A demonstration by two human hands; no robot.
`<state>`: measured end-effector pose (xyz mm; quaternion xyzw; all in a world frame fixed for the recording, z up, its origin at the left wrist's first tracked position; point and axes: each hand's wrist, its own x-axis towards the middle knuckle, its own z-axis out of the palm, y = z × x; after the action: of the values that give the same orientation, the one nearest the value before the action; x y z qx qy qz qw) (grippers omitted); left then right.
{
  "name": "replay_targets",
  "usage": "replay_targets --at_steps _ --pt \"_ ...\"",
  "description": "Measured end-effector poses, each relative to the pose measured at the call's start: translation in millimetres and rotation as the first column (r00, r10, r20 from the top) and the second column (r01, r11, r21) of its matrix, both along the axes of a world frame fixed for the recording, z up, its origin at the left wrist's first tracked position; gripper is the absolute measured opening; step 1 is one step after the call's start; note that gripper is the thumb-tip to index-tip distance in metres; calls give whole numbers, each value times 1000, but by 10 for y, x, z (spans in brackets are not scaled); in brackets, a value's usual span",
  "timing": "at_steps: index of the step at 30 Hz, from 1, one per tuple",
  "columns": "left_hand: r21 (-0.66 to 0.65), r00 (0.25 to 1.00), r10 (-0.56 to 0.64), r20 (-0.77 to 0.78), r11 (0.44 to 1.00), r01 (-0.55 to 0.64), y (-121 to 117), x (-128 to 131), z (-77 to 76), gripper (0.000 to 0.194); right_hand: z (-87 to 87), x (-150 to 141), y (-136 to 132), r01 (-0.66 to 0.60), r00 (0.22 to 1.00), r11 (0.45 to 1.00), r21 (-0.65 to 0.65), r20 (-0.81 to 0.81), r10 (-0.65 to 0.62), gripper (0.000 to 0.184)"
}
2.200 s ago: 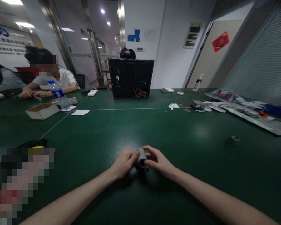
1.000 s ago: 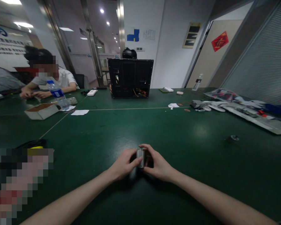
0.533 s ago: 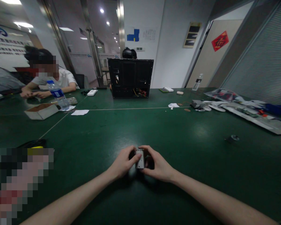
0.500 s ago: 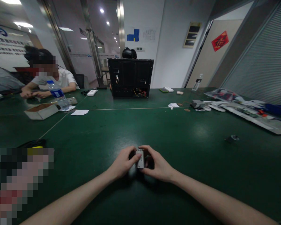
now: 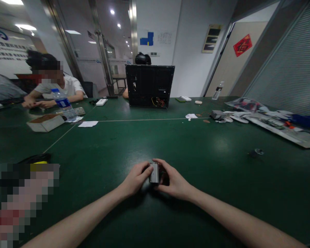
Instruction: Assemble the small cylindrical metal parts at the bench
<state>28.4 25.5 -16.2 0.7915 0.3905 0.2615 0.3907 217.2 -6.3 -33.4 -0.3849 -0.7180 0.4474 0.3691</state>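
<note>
Low in the middle of the view, a small grey box-shaped metal piece is held between my two hands, just above or on the green table; I cannot tell which. My left hand grips its left side, with the thumb across the face turned to me. Curled round the right side is my right hand, index finger at the top edge and thumb near the bottom. The fingers hide its far side, and its exact kind does not show.
A black open-backed case with loose wires stands at the far edge, a person behind it. Another person sits at far left, near a water bottle and a white box. A small motor-like part lies right.
The metal piece has turned slightly, showing a plainer grey face, and my left thumb has shifted a little up and left. Across the table, the black case has moved right.
</note>
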Motion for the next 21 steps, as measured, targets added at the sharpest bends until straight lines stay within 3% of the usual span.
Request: replay_targets --at_steps 7,10,15,21 --pt "-12 999 -29 17 999 29 -14 -5 19 45 -21 -1 18 12 1000 997 -81 -1 -12 68" --pt "-18 1000 9 7 1000 -9 -13 -1 -8 50 -29 17 40 24 1000 993 -112 -7 -25 66" --pt "-1 998 57 -36 998 -57 -6 5 -60 56 -56 24 82 -80 980 980 -184 -193 44 47" --pt "62 996 -23 -83 998 28 -16 0 -47 59 -56 28 104 -143 954 960 -240 -293 69 47"
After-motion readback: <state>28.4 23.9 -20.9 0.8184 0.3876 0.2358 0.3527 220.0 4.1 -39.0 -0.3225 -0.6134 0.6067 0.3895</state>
